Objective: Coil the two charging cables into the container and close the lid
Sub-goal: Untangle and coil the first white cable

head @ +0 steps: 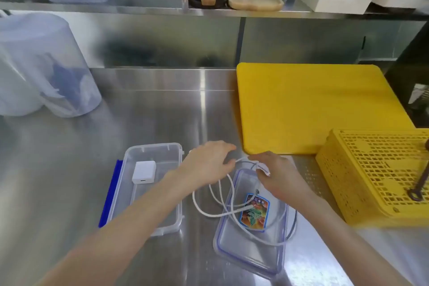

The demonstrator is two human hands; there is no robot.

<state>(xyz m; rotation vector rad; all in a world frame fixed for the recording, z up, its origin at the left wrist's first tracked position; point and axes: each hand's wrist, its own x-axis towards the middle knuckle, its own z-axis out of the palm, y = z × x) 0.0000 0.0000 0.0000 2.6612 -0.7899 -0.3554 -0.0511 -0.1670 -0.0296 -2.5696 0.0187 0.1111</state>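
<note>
A clear plastic container (130, 193) stands on the steel counter with a white charger block (144, 172) inside. To its right lies the clear lid (250, 255) with a blue seal and a colourful label. A white cable (204, 211) loops loosely over the lid and counter, and a thinner grey cable (293, 223) trails along the lid's right side. My left hand (206, 165) reaches over the cable's top with fingers spread. My right hand (278, 174) pinches the white cable near its upper end, just above the lid.
A yellow cutting board (313, 107) lies at the back right. A yellow perforated crate (376, 174) sits at the right with a dark tool on it. Translucent tubs (44, 67) stand at the back left. A shelf above holds wooden boards and boxes.
</note>
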